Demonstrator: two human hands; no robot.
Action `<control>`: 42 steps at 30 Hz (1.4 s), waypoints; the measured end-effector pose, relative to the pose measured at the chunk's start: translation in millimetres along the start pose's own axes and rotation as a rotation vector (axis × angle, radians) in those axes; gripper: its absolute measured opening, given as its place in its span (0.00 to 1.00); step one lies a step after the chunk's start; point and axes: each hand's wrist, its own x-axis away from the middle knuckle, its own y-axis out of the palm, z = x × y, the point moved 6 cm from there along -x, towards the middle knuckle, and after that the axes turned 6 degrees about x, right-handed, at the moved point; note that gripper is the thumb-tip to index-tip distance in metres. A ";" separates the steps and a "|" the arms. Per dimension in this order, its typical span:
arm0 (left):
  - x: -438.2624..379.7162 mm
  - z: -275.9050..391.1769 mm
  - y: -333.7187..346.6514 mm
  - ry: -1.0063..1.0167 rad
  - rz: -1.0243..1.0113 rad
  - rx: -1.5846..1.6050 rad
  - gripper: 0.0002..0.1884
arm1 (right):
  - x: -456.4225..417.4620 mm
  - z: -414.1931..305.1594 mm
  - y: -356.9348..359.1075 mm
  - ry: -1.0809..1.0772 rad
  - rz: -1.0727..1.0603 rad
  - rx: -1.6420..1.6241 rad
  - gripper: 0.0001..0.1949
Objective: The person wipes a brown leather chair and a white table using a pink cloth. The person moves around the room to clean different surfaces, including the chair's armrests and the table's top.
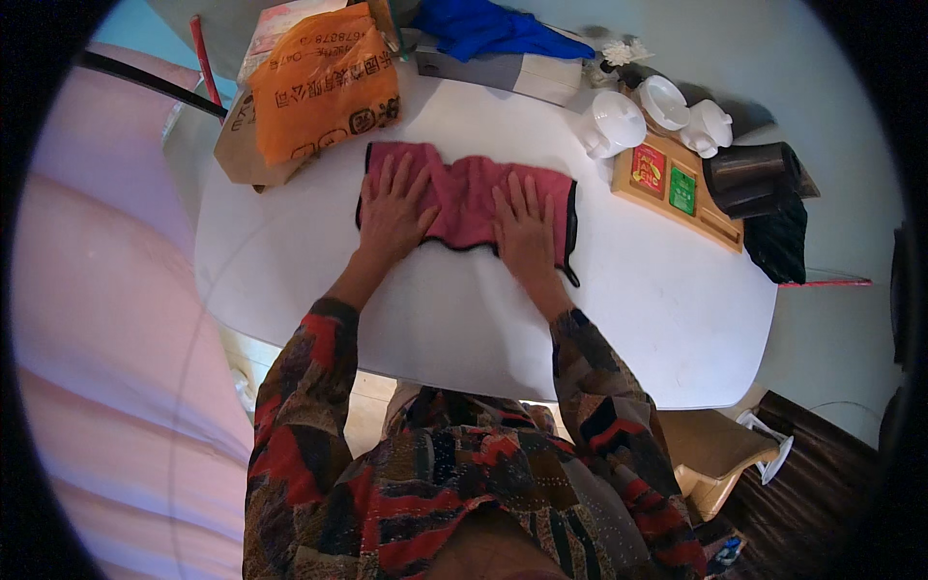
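A pink cloth with black edging and a hanging loop lies on the white table. My left hand rests flat on the cloth's left part, fingers spread. On its right part my right hand is laid palm down with the fingers apart. Between the two hands the cloth is wrinkled and raised in folds. Neither hand grips it. The loop sticks out at the cloth's near right corner.
At the back left stands an orange plastic bag bearing writing. A blue cloth drapes over a box at the back. White cups, a wooden tray with packets and a dark container are at right. A chair stands near the right.
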 end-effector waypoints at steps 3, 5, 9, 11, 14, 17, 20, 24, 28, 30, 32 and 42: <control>-41.7 -2.7 9.6 -0.018 0.009 -0.007 0.31 | -42.3 8.9 11.3 0.031 0.060 0.042 0.28; -62.2 -2.9 11.4 -0.008 0.052 -0.037 0.31 | -63.5 13.2 17.4 0.065 0.061 0.087 0.28; -104.9 -7.7 13.6 0.010 0.149 -0.083 0.31 | -98.9 23.6 20.2 0.137 0.175 0.073 0.27; -119.8 -12.8 19.0 -0.004 0.110 -0.104 0.31 | -109.6 27.6 23.0 0.155 0.183 0.084 0.26; -130.2 -17.0 18.2 -0.010 0.202 -0.035 0.31 | -117.0 32.4 29.1 0.171 0.142 0.085 0.27; -134.4 -20.8 29.0 -0.066 0.082 -0.043 0.31 | -117.6 34.9 29.9 0.190 0.159 0.051 0.28; -134.4 -17.5 24.9 -0.013 0.191 -0.088 0.31 | -117.8 35.7 30.4 0.211 0.159 0.063 0.29; -127.3 -18.2 27.1 -0.029 0.153 -0.042 0.31 | -113.5 33.0 27.2 0.182 0.195 0.116 0.28; -94.4 -10.0 23.4 -0.015 0.112 -0.201 0.31 | -83.0 27.2 21.9 0.129 0.159 0.110 0.27; -67.0 -3.5 14.1 0.020 0.134 -0.178 0.31 | -58.8 22.0 16.2 0.123 0.131 0.130 0.27; -39.2 0.5 8.2 -0.003 0.096 -0.142 0.31 | -28.7 15.1 7.8 0.106 0.104 0.102 0.27; 135.0 14.6 -23.4 -0.174 -0.123 0.029 0.37 | 116.4 -31.9 -27.4 0.038 -0.229 0.012 0.33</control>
